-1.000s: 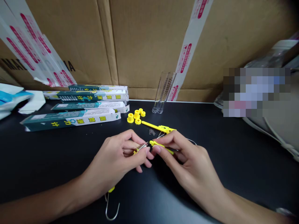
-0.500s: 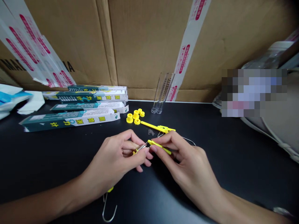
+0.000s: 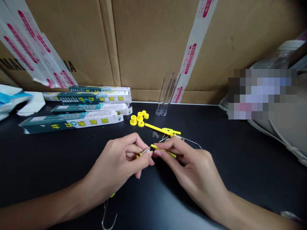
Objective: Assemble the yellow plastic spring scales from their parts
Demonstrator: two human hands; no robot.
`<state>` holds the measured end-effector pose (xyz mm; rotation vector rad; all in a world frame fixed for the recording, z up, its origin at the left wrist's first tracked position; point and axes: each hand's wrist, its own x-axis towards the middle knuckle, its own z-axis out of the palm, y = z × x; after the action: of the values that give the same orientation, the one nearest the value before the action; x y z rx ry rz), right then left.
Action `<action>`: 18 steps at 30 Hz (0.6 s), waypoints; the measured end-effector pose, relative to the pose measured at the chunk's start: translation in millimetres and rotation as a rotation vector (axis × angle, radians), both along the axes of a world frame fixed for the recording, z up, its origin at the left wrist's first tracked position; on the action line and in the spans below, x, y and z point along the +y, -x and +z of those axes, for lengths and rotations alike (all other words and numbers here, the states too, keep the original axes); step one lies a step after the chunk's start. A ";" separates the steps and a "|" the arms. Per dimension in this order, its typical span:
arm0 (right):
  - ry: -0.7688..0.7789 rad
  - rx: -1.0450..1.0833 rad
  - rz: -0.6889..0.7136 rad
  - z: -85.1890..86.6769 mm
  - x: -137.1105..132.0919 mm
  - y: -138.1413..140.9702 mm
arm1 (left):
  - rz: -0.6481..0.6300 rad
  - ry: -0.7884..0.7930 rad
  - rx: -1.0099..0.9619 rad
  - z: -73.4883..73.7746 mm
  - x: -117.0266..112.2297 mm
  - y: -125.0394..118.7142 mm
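Between the thumb and fingers of my left hand is a silver metal spring with a bit of yellow plastic at its lower end. My right hand pinches a slim yellow plastic rod; its flat tip meets the thin wire end of the spring. Whether the two are hooked together I cannot tell. A metal hook with a yellow end pokes out below my left wrist, partly hidden. Just beyond my right fingers lies another yellow rod, with metal wire hooks beside it.
Several yellow plastic caps and a cluster of tiny metal pieces lie beyond my hands. Clear tubes stand before a cardboard box. Printed narrow boxes lie at left. A beige bag is at right.
The hook below my left wrist has shifted slightly down and left. My left hand's lower fingers have curled in a little. Both hands keep their hold, with the pieces still meeting.
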<state>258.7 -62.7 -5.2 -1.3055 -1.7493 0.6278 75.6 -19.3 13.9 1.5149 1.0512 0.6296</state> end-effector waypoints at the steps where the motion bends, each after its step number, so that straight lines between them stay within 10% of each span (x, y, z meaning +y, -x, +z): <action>1: 0.012 0.002 0.004 -0.4 0.2 -0.4 | 0.000 -0.002 0.000 0.4 -0.1 0.0; 18: -0.024 -0.103 0.055 2.5 2.0 0.3 | -0.020 -0.086 0.058 -3.3 -0.8 1.0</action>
<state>258.4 -60.8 -2.7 -1.2969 -1.8767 0.5775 74.7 -20.1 10.5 1.6250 1.0638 0.6270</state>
